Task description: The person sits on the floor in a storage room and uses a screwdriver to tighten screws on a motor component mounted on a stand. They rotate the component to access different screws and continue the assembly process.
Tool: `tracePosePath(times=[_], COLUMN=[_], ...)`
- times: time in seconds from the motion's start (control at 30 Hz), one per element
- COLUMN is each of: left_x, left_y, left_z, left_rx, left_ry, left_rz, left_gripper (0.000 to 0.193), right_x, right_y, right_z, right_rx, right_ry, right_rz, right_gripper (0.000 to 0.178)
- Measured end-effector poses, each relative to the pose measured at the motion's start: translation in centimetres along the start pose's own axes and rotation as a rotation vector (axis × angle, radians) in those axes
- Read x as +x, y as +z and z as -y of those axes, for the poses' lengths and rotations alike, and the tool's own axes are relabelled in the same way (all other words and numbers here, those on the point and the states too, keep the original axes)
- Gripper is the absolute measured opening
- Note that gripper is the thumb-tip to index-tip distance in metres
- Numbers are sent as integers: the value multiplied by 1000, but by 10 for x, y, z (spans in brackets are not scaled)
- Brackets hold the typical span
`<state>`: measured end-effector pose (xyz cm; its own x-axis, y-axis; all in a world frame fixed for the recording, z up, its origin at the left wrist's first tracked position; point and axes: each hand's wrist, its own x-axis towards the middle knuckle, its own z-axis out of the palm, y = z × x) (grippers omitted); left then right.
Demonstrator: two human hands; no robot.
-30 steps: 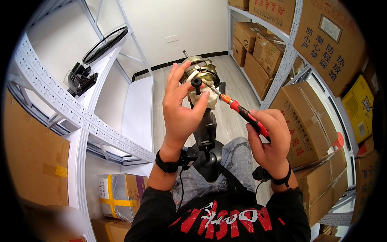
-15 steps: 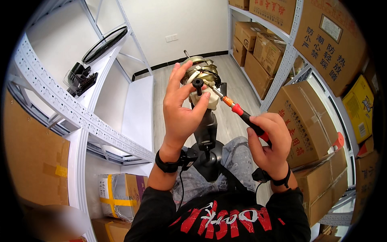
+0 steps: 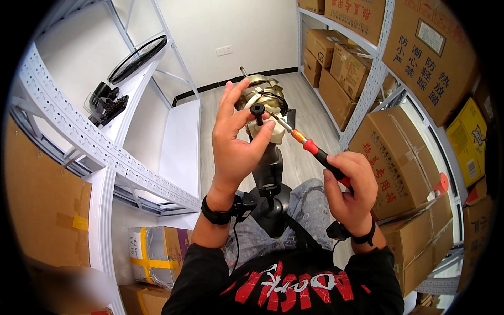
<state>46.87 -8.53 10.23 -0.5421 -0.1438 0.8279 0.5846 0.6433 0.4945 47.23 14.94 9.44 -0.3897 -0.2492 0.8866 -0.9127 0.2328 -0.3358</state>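
A fan motor [image 3: 269, 98] with its cover off, pale metal with dark wires, stands atop a black stand [image 3: 269, 170] between my knees. A black knob [image 3: 257, 110] sticks up from its white gear housing. My left hand [image 3: 233, 134] is at the motor's left side, thumb and index finger drawn together around the knob's stem; what their tips pinch is hidden. The other fingers stretch up along the motor. Gripped in my right hand [image 3: 353, 184] is a red-and-black screwdriver [image 3: 311, 146] with an orange collar. Its shaft slants up-left, the tip at the housing beside my left fingertips.
On the left shelf [image 3: 131, 118] lie a black fan grille [image 3: 137, 59] and dark fan parts [image 3: 107, 102]. Cardboard boxes [image 3: 396, 157] fill the right rack. A taped box [image 3: 157, 254] sits low at left. Cords hang from my wrist straps.
My right hand and the screwdriver handle have shifted very slightly; the tip stays at the housing. My left hand keeps its place by the knob.
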Motion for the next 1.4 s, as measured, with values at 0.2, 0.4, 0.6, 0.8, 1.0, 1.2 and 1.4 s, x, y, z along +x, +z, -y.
tracePosePath(times=[0.2, 0.4, 0.6, 0.8, 1.0, 1.2, 1.4], left_x=[2, 7, 10, 0, -14, -25, -11], left_y=[-2, -10, -25, -32, -52, -77, -141], left_z=[-1, -2, -7, -42, -40, -30, 60], left_rx=[-13, 52, -17, -647, -711, -717, -470], left_ry=[-13, 159, 293, -1, -36, -233, -305], left_rz=[-28, -180, -254, -27, 74, 41, -262], left_gripper=[12, 23, 28, 41, 18, 15, 18], right_x=[-2, -3, -4, -24, -24, -19, -31], right_y=[1, -1, -7, -9, 0, 7, -20], right_z=[0, -3, 4, 7, 13, 18, -18], right_rx=[-2, -38, -33, 88, 102, 131, 111], right_ry=[-19, -36, -100, -183, -213, -201, -175], right_rz=[-15, -59, -95, -76, -9, 76, 102], right_gripper=[36, 35, 35, 30, 30, 29, 27])
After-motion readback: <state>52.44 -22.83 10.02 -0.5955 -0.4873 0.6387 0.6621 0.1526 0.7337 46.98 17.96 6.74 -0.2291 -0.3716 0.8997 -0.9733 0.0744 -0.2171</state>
